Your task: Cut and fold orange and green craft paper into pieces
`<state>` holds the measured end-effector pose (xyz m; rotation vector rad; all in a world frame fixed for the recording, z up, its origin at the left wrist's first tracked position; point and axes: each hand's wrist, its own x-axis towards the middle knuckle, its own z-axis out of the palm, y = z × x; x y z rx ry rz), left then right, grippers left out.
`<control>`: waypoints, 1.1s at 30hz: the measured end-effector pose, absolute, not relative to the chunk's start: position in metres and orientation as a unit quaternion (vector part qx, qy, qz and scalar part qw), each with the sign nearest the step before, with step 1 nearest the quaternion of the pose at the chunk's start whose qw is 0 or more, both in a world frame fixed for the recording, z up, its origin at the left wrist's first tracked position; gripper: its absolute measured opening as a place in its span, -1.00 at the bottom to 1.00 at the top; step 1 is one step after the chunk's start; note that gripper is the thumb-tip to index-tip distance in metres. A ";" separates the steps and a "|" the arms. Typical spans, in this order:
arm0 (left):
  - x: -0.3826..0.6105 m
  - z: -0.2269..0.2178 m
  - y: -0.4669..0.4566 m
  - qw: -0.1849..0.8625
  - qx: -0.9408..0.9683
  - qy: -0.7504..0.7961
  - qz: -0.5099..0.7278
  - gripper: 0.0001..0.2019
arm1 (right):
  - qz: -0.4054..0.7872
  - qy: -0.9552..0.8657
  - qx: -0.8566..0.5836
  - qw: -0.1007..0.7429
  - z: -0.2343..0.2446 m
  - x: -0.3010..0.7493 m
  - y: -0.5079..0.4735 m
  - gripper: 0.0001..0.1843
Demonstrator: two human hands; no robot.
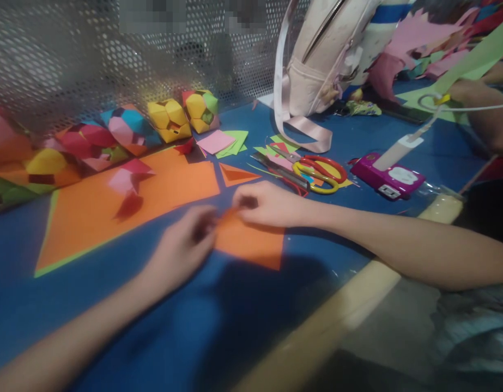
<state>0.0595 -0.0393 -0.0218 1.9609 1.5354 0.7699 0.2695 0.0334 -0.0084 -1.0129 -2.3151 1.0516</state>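
Between my two hands is a small sheet of orange paper [253,239] on the blue table. My left hand [189,237] has its fingers curled at the sheet's left corner, smeared a little by motion. Thumb and fingers of my right hand [267,204] pinch the paper's upper edge, where a narrow strip looks raised or folded. Just beyond lies a folded orange triangle [238,175]. A larger orange sheet [173,182] with a green edge beneath it spreads to the left, with pink and red folded pieces [131,182] on top.
Several folded paper balls [168,120] line the perforated metal panel [132,49]. Scissors [316,173] with red and yellow handles lie on paper scraps past my right hand. A purple power adapter [388,175], a pale backpack [320,60] and another person's arm [486,109] are at the right.
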 end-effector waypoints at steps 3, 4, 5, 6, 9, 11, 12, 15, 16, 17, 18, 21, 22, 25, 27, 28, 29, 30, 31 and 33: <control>0.061 -0.020 -0.039 0.252 0.736 0.565 0.274 -0.70 | 0.377 -0.840 -0.328 0.210 -0.012 0.267 0.030 -0.89; 0.061 -0.020 -0.040 0.249 0.737 0.566 0.274 -0.70 | 0.381 -0.839 -0.323 0.215 -0.013 0.267 0.029 -0.91; 0.061 -0.020 -0.040 0.245 0.737 0.567 0.274 -0.70 | 0.385 -0.835 -0.324 0.225 -0.014 0.267 0.028 -0.93; 0.061 -0.020 -0.040 0.240 0.738 0.569 0.273 -0.69 | 0.390 -0.826 -0.327 0.240 -0.015 0.267 0.028 -0.96; 0.057 -0.022 -0.038 0.215 0.742 0.572 0.275 -0.68 | 0.413 -0.796 -0.336 0.288 -0.019 0.267 0.030 -0.96; 0.053 -0.023 -0.036 0.201 0.745 0.574 0.276 -0.69 | 0.412 -0.790 -0.339 0.302 -0.022 0.267 0.031 -0.95; 0.052 -0.024 -0.034 0.196 0.745 0.575 0.276 -0.69 | 0.404 -0.794 -0.338 0.303 -0.024 0.267 0.031 -0.96; 0.048 -0.025 -0.031 0.192 0.746 0.577 0.272 -0.68 | 0.355 -0.824 -0.319 0.307 -0.030 0.266 0.030 -0.93; 0.047 -0.025 -0.031 0.189 0.748 0.575 0.272 -0.68 | 0.335 -0.835 -0.304 0.314 -0.032 0.266 0.029 -0.91; 0.047 -0.025 -0.030 0.185 0.751 0.572 0.272 -0.69 | 0.314 -0.846 -0.283 0.325 -0.034 0.266 0.029 -0.91; 0.047 -0.025 -0.030 0.183 0.754 0.569 0.272 -0.70 | 0.290 -0.857 -0.259 0.338 -0.036 0.266 0.029 -0.91; 0.045 -0.025 -0.028 0.185 0.759 0.562 0.272 -0.71 | 0.193 -0.894 -0.175 0.366 -0.042 0.270 0.032 -0.86; 0.044 -0.025 -0.027 0.188 0.762 0.558 0.271 -0.73 | 0.152 -0.906 -0.150 0.366 -0.043 0.272 0.033 -0.83; 0.039 -0.025 -0.022 0.194 0.785 0.525 0.264 -0.81 | 0.043 -0.931 -0.095 0.350 -0.045 0.276 0.035 -0.79; 0.035 -0.024 -0.019 0.195 0.809 0.491 0.258 -0.82 | -0.007 -0.936 -0.079 0.342 -0.044 0.278 0.034 -0.75; 0.033 -0.024 -0.018 0.195 0.818 0.477 0.254 -0.82 | -0.025 -0.938 -0.076 0.337 -0.044 0.278 0.033 -0.73; 0.032 -0.023 -0.017 0.195 0.825 0.467 0.252 -0.82 | -0.038 -0.941 -0.075 0.329 -0.043 0.279 0.032 -0.70; 0.030 -0.023 -0.016 0.195 0.829 0.460 0.250 -0.83 | -0.048 -0.943 -0.076 0.320 -0.043 0.279 0.030 -0.67; 0.030 -0.023 -0.015 0.197 0.831 0.456 0.250 -0.83 | -0.052 -0.947 -0.076 0.309 -0.042 0.279 0.029 -0.65; 0.029 -0.022 -0.015 0.204 0.829 0.457 0.252 -0.84 | -0.037 -0.952 -0.081 0.294 -0.041 0.278 0.027 -0.65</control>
